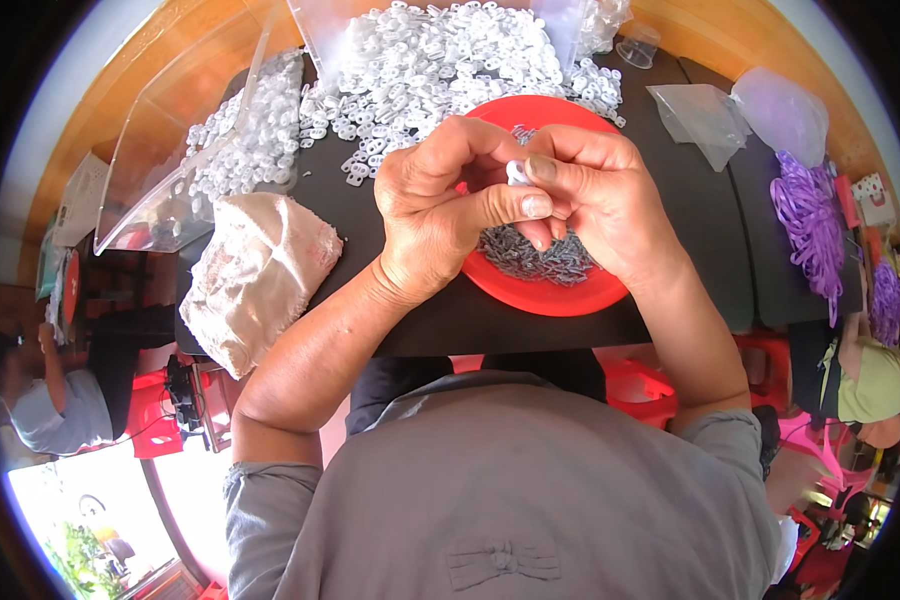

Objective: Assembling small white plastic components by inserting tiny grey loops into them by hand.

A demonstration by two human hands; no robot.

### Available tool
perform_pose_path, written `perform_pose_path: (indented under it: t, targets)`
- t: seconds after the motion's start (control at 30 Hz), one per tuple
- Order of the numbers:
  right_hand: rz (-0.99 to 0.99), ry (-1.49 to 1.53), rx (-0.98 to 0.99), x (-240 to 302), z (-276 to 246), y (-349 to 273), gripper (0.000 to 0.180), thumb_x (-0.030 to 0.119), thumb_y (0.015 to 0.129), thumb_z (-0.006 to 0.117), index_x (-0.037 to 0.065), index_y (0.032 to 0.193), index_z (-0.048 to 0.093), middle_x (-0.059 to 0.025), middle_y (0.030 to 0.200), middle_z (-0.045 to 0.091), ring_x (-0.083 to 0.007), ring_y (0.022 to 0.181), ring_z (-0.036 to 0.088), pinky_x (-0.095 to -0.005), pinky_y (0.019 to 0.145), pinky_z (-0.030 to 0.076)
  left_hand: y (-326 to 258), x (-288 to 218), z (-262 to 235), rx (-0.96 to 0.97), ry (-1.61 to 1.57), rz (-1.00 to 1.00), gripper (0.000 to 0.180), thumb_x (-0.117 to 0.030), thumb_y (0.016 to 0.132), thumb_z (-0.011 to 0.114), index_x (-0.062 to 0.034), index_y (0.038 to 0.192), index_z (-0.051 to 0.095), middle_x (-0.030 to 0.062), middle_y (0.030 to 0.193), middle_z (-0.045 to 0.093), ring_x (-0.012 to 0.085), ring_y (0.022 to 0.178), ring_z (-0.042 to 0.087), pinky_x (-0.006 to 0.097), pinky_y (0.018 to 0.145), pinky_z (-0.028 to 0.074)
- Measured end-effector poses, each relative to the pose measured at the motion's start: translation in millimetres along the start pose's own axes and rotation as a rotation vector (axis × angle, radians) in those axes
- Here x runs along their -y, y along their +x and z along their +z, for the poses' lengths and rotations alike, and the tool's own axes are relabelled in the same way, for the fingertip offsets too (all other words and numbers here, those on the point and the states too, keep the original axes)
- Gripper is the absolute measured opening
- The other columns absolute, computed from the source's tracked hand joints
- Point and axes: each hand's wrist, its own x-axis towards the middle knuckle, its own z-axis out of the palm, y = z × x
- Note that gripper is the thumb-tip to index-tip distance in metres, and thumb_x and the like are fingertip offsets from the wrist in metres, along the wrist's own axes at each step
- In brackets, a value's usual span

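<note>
Above a red plastic dish (560, 301), my two hands meet with their fingertips together. My left hand (432, 205) is closed, thumb and fingers pinching at a small white plastic piece (516, 174). From the other side, my right hand (615, 190) is closed on the same piece, its thumb pressed against it. Fingers hide most of the piece. Many small slim grey pieces (542, 260) lie in the dish under my hands. Beyond it, a large heap of small white plastic pieces with holes (450, 50) spreads over the dark table (705, 245).
At the left, a clear plastic bin (135, 190) leans by more white pieces (255, 135). A cream cloth bundle (260, 270) lies near my left forearm. Clear plastic bags (705, 120) and purple cord (808, 235) are at the right. Other people sit at both sides.
</note>
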Motion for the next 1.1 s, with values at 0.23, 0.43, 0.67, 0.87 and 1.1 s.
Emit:
perform_pose_path:
  t: [0.23,0.43,0.67,0.87,1.1]
  targets:
    - [-0.021,0.102,0.053,-6.1,-1.3,5.4,0.025,0.020,0.095,0.057,-0.003,0.087,0.060,-0.0009,0.062,0.046,-0.0157,0.055,0.053,-0.0251,0.052,0.040,5.6,-4.2,1.2,-0.077,-0.149,-0.131,0.018,0.006,0.081,0.071,0.0052,0.092,0.057,0.0161,0.078,0.066,0.0241,0.068,0.070,0.032,0.055,0.061]
    - [-0.033,0.135,0.064,-7.8,-2.5,6.7,0.024,0.019,0.095,0.057,-0.003,0.088,0.061,-0.0006,0.062,0.047,-0.0154,0.056,0.055,-0.0236,0.053,0.039,9.4,1.1,-3.1,-0.049,-0.209,-0.125,0.019,0.006,0.080,0.072,0.0056,0.093,0.058,0.0165,0.080,0.066,0.0245,0.069,0.070,0.033,0.056,0.061]
    - [-0.252,-0.279,-0.251,-6.7,-2.1,9.4,0.018,0.016,0.094,0.062,-0.001,0.086,0.064,-0.0002,0.067,0.054,-0.0097,0.059,0.053,-0.0214,0.057,0.039,10.5,20.6,1.9,-0.271,-0.003,-0.196,0.022,-0.004,0.082,0.074,0.0025,0.100,0.063,0.0086,0.080,0.066,0.0110,0.059,0.058,0.023,0.052,0.048]
    - [-0.321,-0.339,-0.319,-14.8,-3.4,12.7,0.015,0.015,0.093,0.062,0.000,0.088,0.065,0.0011,0.067,0.053,-0.0079,0.063,0.053,-0.0215,0.059,0.038,12.1,13.3,-1.0,-0.252,0.078,-0.312,0.013,-0.011,0.090,0.065,0.0016,0.094,0.064,0.0074,0.078,0.066,0.0116,0.060,0.058,0.023,0.050,0.045]
    - [-0.337,-0.497,-0.321,-15.9,0.4,16.7,0.014,0.016,0.093,0.062,0.002,0.089,0.065,0.0016,0.073,0.059,-0.0056,0.067,0.054,-0.0206,0.061,0.040,10.5,13.1,-7.3,-0.218,0.143,-0.340,0.013,-0.012,0.090,0.064,0.0007,0.091,0.064,0.0050,0.074,0.063,0.0096,0.058,0.056,0.022,0.049,0.044]
